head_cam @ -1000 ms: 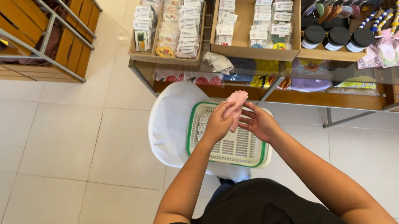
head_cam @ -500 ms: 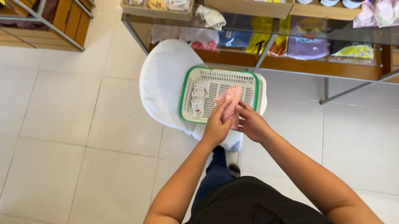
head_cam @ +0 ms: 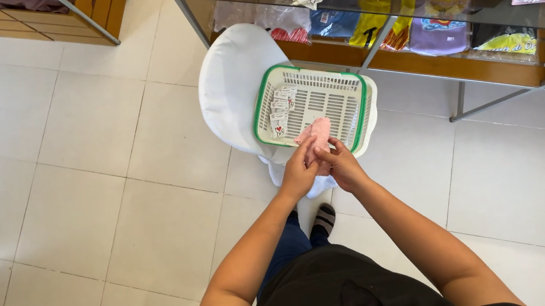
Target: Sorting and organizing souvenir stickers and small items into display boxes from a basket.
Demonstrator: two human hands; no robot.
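Your left hand [head_cam: 300, 172] and right hand [head_cam: 344, 167] both pinch the pink cloth item [head_cam: 317, 132] at frame centre, over the near rim of the green-rimmed white basket [head_cam: 359, 117]. Small packets [head_cam: 280, 109] already lie inside; the pink item is not yet released.

Both hands [head_cam: 321, 168] pinch a pink packet [head_cam: 314, 132] over the basket [head_cam: 361, 102].

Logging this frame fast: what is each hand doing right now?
Left hand: closed on the pink packet, above the basket.
Right hand: closed on the same pink packet.
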